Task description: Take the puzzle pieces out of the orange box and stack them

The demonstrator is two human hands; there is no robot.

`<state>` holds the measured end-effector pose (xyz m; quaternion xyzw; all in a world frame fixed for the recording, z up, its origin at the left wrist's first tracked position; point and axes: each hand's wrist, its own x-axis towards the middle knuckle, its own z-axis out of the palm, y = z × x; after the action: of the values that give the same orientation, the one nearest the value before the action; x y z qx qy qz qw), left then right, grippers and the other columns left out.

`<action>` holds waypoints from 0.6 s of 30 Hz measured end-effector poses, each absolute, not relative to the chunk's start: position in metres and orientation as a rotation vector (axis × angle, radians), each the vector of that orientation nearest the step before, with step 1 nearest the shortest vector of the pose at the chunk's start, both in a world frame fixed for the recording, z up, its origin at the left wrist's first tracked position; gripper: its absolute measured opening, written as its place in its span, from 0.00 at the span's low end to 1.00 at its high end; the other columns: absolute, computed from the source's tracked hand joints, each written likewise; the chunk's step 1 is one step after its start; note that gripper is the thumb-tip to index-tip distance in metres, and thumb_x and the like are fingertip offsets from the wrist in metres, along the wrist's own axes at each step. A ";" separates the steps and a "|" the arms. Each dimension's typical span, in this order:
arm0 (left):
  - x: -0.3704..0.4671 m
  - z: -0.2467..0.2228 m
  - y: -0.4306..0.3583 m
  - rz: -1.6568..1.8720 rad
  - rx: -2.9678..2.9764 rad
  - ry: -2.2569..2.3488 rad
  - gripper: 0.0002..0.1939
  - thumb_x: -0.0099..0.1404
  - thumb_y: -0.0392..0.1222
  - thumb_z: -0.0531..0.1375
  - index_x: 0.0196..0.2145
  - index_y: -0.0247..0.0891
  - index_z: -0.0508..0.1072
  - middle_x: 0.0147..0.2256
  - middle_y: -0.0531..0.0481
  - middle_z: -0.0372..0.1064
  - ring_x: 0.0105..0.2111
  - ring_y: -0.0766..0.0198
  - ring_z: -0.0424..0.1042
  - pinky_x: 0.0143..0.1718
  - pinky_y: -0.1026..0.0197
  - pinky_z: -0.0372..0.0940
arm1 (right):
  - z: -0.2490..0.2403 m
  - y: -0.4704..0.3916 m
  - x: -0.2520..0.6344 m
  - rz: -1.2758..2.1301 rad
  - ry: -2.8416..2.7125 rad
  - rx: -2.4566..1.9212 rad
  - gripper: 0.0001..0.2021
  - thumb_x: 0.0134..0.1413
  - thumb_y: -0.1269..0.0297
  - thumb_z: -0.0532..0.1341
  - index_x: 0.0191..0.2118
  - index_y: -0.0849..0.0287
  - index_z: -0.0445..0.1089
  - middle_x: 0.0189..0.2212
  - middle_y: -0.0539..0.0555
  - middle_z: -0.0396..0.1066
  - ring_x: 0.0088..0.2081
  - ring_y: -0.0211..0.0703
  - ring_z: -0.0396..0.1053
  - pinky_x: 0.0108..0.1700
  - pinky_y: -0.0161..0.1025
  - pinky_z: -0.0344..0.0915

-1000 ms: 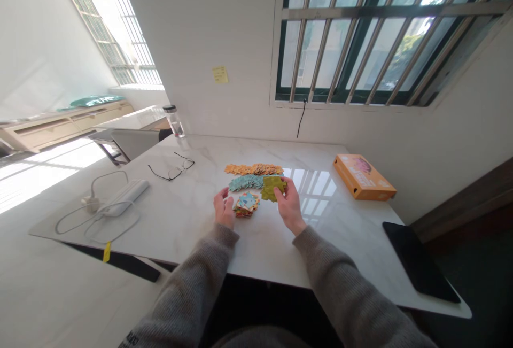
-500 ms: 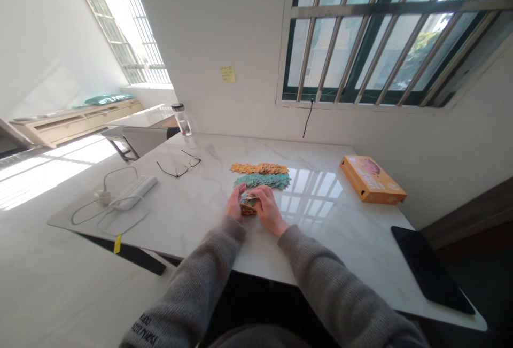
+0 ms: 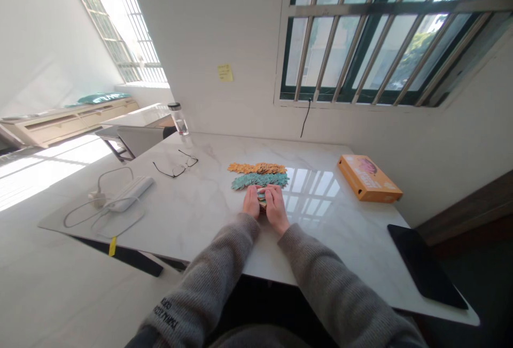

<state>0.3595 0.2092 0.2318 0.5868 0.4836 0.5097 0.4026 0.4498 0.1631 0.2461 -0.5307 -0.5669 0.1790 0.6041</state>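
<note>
Nothing surely legible. Orange box (image 3: 369, 178): white lettering (image 3: 373, 179), blurred. Yellow note (image 3: 225, 72), higher and left of box: writing too small. Left sleeve (image 3: 206, 270), left of box: black letters (image 3: 165, 313), unreadable.

Saw white marbled table (image 3: 200, 219) carrying orange pieces (image 3: 258, 168), teal pieces (image 3: 260, 179), glasses (image 3: 185, 167), power strip (image 3: 130, 195), bottle (image 3: 180, 122), orange box (image 3: 367, 178), flat black slab (image 3: 427, 267).

Left hand (image 3: 251, 202): one. Right hand (image 3: 276, 209): one. Jigsaw-piece groups: three, being one orange row (image 3: 257, 168), one teal row (image 3: 260, 179) and one stack (image 3: 262, 197) between the hands; individual pieces too small to count. Orange box (image 3: 368, 178): one. Flat black slab (image 3: 427, 268): one. Eyeglasses (image 3: 178, 170): one pair. Power strip (image 3: 132, 194): one. Lidded bottle (image 3: 178, 119): one. Yellow wall note (image 3: 225, 72): one.
</note>
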 end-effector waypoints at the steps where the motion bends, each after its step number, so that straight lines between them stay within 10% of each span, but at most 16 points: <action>1: 0.369 0.232 0.208 1.293 1.460 1.202 0.20 0.73 0.50 0.42 0.37 0.40 0.69 0.38 0.45 0.72 0.43 0.57 0.72 0.51 0.54 0.67 | 0.247 0.162 0.457 0.397 -1.316 -1.235 0.15 0.64 0.61 0.48 0.39 0.56 0.71 0.43 0.57 0.64 0.53 0.47 0.62 0.61 0.48 0.58; 10: 0.429 0.228 0.205 1.220 1.185 0.877 0.21 0.70 0.50 0.47 0.47 0.34 0.70 0.42 0.43 0.73 0.41 0.59 0.74 0.46 0.57 0.69 | 0.242 0.154 0.523 0.607 -1.186 -1.407 0.24 0.54 0.65 0.53 0.58 0.58 0.60 0.50 0.57 0.68 0.49 0.46 0.69 0.52 0.43 0.67; 18: 0.451 0.241 0.211 1.287 1.268 1.208 0.23 0.71 0.46 0.41 0.30 0.37 0.72 0.35 0.43 0.74 0.40 0.56 0.72 0.48 0.55 0.67 | 0.238 0.169 0.528 0.422 -1.308 -1.634 0.17 0.60 0.61 0.49 0.51 0.56 0.67 0.43 0.56 0.71 0.45 0.48 0.68 0.47 0.42 0.67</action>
<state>0.4514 0.2110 0.2411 0.5162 0.4920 0.5242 0.4654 0.5277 0.1692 0.2379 -0.6703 -0.5367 0.1733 0.4823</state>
